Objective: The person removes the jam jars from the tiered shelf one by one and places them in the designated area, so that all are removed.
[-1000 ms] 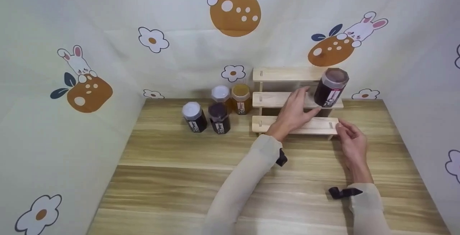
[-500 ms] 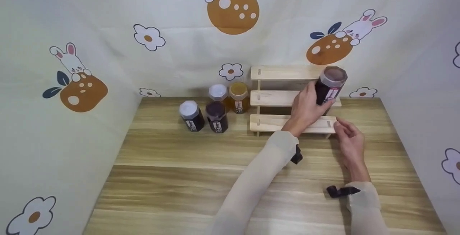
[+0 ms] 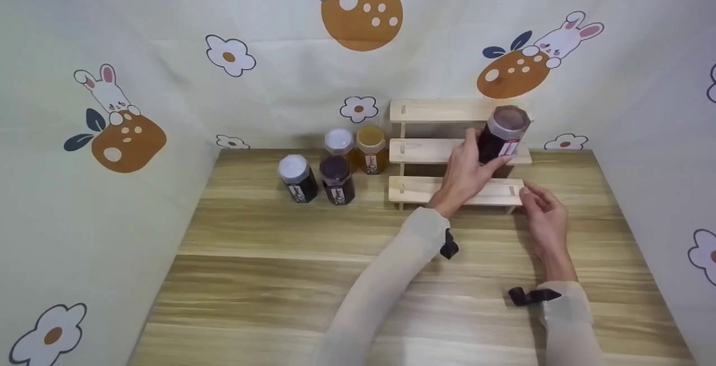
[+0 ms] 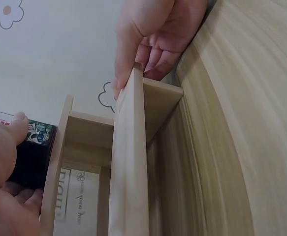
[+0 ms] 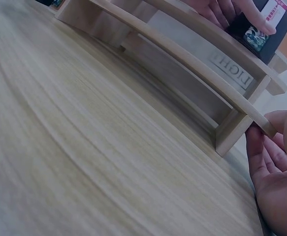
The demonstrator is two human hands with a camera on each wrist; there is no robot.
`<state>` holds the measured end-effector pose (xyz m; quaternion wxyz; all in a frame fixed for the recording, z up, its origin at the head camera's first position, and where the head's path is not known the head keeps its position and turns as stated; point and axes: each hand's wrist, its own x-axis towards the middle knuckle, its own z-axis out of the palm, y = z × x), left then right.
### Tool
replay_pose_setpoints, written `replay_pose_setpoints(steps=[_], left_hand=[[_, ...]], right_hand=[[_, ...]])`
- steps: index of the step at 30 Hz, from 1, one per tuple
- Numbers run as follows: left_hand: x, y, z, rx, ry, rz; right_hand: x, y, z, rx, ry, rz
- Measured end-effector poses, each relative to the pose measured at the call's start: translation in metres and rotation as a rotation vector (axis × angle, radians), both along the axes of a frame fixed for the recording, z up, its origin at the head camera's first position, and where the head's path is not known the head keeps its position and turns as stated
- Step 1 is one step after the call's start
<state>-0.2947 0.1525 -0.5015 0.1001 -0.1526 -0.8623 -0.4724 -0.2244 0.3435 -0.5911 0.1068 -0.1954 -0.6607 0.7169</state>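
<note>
A three-tier wooden display rack stands against the back cloth. At the right part of its middle tier is a dark jar with a clear faceted lid and a white-and-red label. My left hand holds this jar around its lower body, thumb in front; in the left wrist view the jar's base is at the tier's board. My right hand pinches the right end of the lowest tier between thumb and fingers, seen also in the right wrist view, where the fingers lie under the board.
Left of the rack several more jars stand grouped on the wood-grain table: a dark jar with a pale lid, a dark jar, an amber jar and one with a white lid. Patterned cloth encloses the table.
My left hand, earlier beside the jar with fingers apart from it, has closed around the jar. Over the last half second jar and hand have shifted slightly left. The right hand keeps its place.
</note>
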Motion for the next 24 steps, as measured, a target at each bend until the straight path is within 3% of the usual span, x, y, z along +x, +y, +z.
replay_pose_setpoints(steps=[10, 15, 24], left_hand=[[0.02, -0.039, -0.014, 0.137, 0.054, -0.003], [0.027, -0.069, -0.019, 0.182, 0.055, 0.046], [0.03, -0.131, -0.023, 0.258, 0.06, 0.16]], right_hand=[[-0.001, -0.003, 0.002, -0.057, 0.031, -0.007], [-0.001, -0.003, 0.001, -0.047, 0.019, -0.011], [-0.002, -0.001, 0.0, -0.026, -0.004, -0.034]])
